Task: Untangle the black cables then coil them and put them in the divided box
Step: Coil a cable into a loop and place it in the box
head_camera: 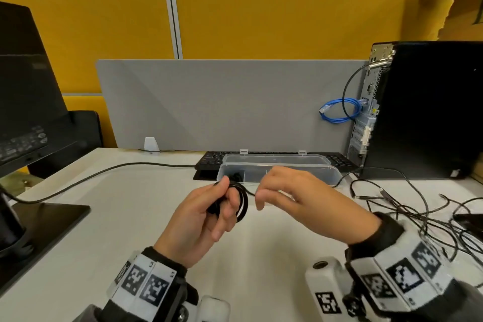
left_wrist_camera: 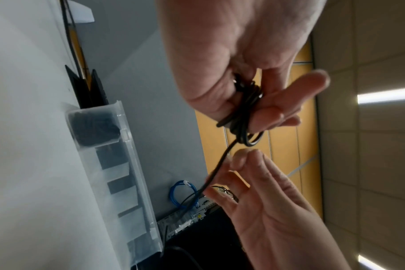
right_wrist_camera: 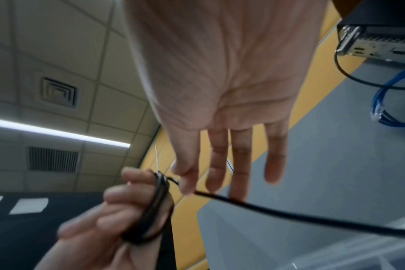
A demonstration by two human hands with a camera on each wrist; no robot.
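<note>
My left hand grips a small coil of black cable above the white desk; in the left wrist view the coil sits between thumb and fingers. The cable's free length runs off to the right. It passes across the straight fingertips of my right hand, which touches it without a clear pinch. Behind the hands lies the clear divided box, lid open, with a black coil in its left end compartment. More tangled black cables lie on the desk at the right.
A black keyboard sits behind the box, against a grey divider panel. A black PC tower with a blue cable stands at the back right. A monitor and its base fill the left.
</note>
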